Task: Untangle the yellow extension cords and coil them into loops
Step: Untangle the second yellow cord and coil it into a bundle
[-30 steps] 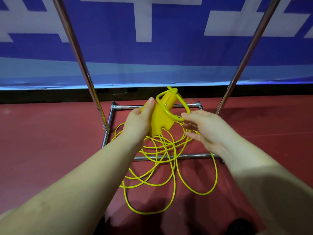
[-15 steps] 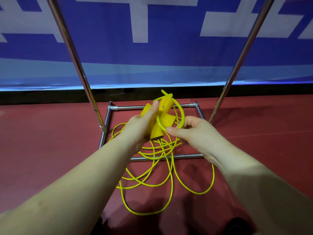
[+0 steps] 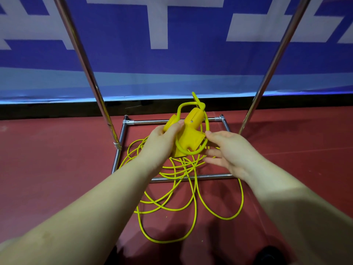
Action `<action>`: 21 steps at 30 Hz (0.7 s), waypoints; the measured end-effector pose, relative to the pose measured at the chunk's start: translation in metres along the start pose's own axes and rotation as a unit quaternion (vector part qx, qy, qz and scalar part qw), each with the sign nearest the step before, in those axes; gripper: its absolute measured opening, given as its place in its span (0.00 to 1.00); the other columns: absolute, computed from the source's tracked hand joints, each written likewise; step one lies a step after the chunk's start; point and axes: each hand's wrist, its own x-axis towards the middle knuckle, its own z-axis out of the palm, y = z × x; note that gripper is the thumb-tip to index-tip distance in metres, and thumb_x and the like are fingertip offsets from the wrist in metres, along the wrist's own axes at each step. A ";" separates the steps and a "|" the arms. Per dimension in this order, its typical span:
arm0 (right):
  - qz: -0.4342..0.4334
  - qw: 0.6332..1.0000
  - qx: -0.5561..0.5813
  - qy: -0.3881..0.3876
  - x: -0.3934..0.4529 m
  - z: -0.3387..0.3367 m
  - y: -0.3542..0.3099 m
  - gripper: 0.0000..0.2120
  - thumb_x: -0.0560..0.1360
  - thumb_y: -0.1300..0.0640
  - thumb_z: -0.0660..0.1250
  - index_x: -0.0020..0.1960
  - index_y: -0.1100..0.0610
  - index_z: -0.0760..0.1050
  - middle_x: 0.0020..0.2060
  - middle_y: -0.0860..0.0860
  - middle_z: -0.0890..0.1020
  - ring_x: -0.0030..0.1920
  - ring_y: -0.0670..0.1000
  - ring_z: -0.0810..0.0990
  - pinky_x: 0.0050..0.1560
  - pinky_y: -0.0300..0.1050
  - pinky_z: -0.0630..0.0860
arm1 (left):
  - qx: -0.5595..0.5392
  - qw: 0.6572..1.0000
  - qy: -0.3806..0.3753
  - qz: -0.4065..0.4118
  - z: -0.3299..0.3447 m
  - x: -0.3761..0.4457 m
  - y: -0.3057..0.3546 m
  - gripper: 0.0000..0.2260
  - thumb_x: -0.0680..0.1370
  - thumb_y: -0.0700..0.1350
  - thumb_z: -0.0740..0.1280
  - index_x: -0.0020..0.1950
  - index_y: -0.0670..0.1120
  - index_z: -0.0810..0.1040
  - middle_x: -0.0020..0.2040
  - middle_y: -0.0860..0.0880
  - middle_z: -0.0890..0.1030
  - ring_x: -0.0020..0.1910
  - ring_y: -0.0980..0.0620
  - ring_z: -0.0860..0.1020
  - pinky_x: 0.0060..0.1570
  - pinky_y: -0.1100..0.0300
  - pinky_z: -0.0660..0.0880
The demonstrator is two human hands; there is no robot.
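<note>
My left hand (image 3: pixel 162 142) gripped the yellow socket block (image 3: pixel 189 134) above the tangled cord (image 3: pixel 183 188) on the red floor (image 3: pixel 57 159). My right hand (image 3: pixel 229 152), fingers now loosened, had slid the small loop (image 3: pixel 207 129) lower around the block; untangling had barely begun.

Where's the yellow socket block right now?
Centre of the head view, the yellow socket block is held up by the left hand, above the rack base, one cord loop around it.

The left hand (image 3: pixel 162 142) covers part of the yellow socket block (image 3: pixel 190 134); the chrome uprights (image 3: pixel 86 60) run off the top edge; banner lettering (image 3: pixel 158 22) is cropped.
</note>
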 end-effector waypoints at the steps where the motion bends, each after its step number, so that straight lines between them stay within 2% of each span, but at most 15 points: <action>1: 0.006 1.000 0.010 -0.005 0.001 0.002 0.001 0.04 0.78 0.56 0.61 0.46 0.56 0.72 0.54 0.55 0.78 0.45 0.56 0.81 0.43 0.47 0.79 | -0.004 1.000 0.007 -0.003 0.000 0.000 -0.001 0.30 0.63 0.66 0.68 0.55 0.46 0.78 0.50 0.42 0.83 0.50 0.41 0.82 0.55 0.42 0.76; 3: 0.012 0.999 0.039 -0.012 0.002 0.004 0.000 0.04 0.79 0.58 0.60 0.47 0.57 0.71 0.54 0.56 0.78 0.43 0.57 0.80 0.44 0.49 0.78 | -0.023 0.999 0.022 -0.011 0.002 -0.002 -0.001 0.24 0.69 0.64 0.66 0.51 0.45 0.79 0.48 0.41 0.84 0.47 0.41 0.82 0.54 0.41 0.77; 6: 0.031 0.996 0.084 -0.018 0.003 0.005 0.001 0.03 0.79 0.60 0.59 0.47 0.58 0.71 0.45 0.54 0.78 0.39 0.53 0.79 0.43 0.48 0.77 | -0.076 0.996 0.029 -0.024 0.004 -0.002 -0.001 0.15 0.78 0.56 0.61 0.46 0.44 0.77 0.42 0.41 0.82 0.38 0.44 0.81 0.44 0.47 0.78; 9: 0.072 0.990 0.120 -0.028 0.001 0.008 0.001 0.07 0.79 0.59 0.58 0.44 0.56 0.72 0.39 0.52 0.78 0.39 0.50 0.77 0.45 0.47 0.75 | -0.142 0.989 0.032 -0.038 0.007 -0.003 0.001 0.14 0.79 0.54 0.61 0.47 0.44 0.76 0.42 0.43 0.82 0.37 0.47 0.81 0.38 0.54 0.79; 12: 0.117 0.982 0.142 -0.044 -0.003 0.014 0.007 0.09 0.80 0.57 0.57 0.42 0.54 0.73 0.38 0.51 0.76 0.39 0.50 0.76 0.43 0.47 0.74 | -0.200 0.976 0.056 -0.057 0.007 -0.003 0.002 0.13 0.79 0.55 0.61 0.49 0.45 0.76 0.43 0.44 0.82 0.40 0.46 0.81 0.43 0.52 0.78; 16: 0.182 0.975 0.106 -0.079 -0.010 0.025 0.022 0.07 0.79 0.55 0.59 0.44 0.54 0.73 0.38 0.51 0.76 0.38 0.49 0.74 0.44 0.47 0.75 | -0.238 0.966 0.057 -0.081 0.003 -0.002 0.005 0.14 0.78 0.56 0.62 0.53 0.46 0.74 0.47 0.42 0.82 0.40 0.46 0.81 0.41 0.53 0.78; 19: 0.107 0.994 0.032 -0.004 -0.002 0.022 0.023 0.05 0.79 0.52 0.60 0.47 0.53 0.71 0.43 0.51 0.77 0.40 0.49 0.76 0.43 0.46 0.75 | -0.172 0.982 0.032 -0.066 0.003 -0.001 0.007 0.13 0.78 0.55 0.61 0.49 0.45 0.75 0.46 0.41 0.81 0.41 0.44 0.79 0.50 0.46 0.77; 21: 0.010 0.999 -0.010 0.048 0.002 0.016 0.014 0.07 0.79 0.49 0.59 0.50 0.52 0.71 0.45 0.50 0.77 0.41 0.49 0.76 0.43 0.45 0.75 | -0.137 0.989 0.007 -0.058 0.004 -0.004 0.009 0.13 0.79 0.55 0.61 0.48 0.45 0.75 0.44 0.41 0.80 0.40 0.44 0.79 0.48 0.47 0.77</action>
